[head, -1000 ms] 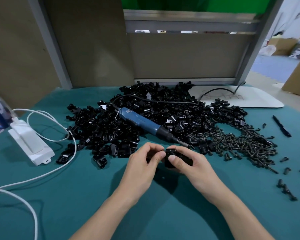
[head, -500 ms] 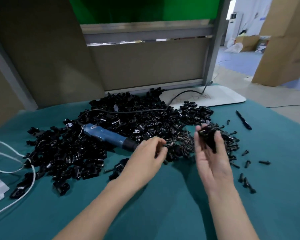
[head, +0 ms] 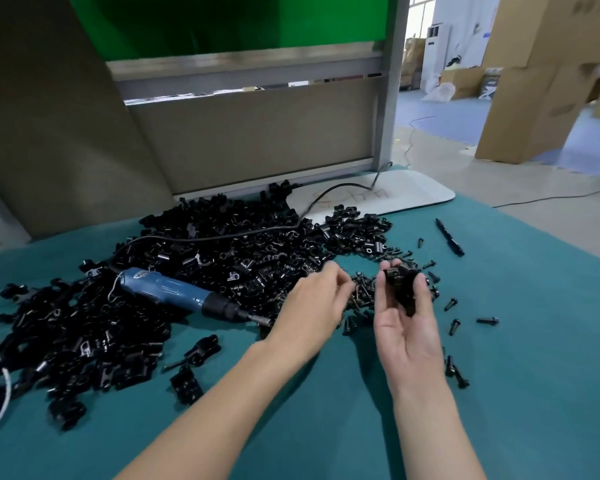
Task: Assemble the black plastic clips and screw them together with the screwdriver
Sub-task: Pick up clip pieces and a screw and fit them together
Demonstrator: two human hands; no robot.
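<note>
My right hand (head: pixel 407 327) is raised palm up above the green mat, its fingers and thumb curled round a black plastic clip (head: pixel 403 285). My left hand (head: pixel 314 303) reaches into the heap of dark screws (head: pixel 362 292) just left of it, fingertips down among them; whether it pinches a screw is hidden. A large pile of black clips (head: pixel 222 251) covers the middle and left of the table. The blue electric screwdriver (head: pixel 174 294) lies on that pile, tip pointing right toward my left hand.
Loose screws (head: pixel 465 315) are scattered right of my hands, and a black pen (head: pixel 449 236) lies further back. A white board (head: pixel 388 199) lies at the back edge, crossed by the screwdriver's black cable (head: pixel 326 199). A white cord (head: pixel 0 400) curls at the left edge. Cardboard boxes (head: pixel 534 77) stand beyond the table.
My hands have separated: the right one lifted the clip to the right, the left one moved to the screw heap. The view has swung right.
</note>
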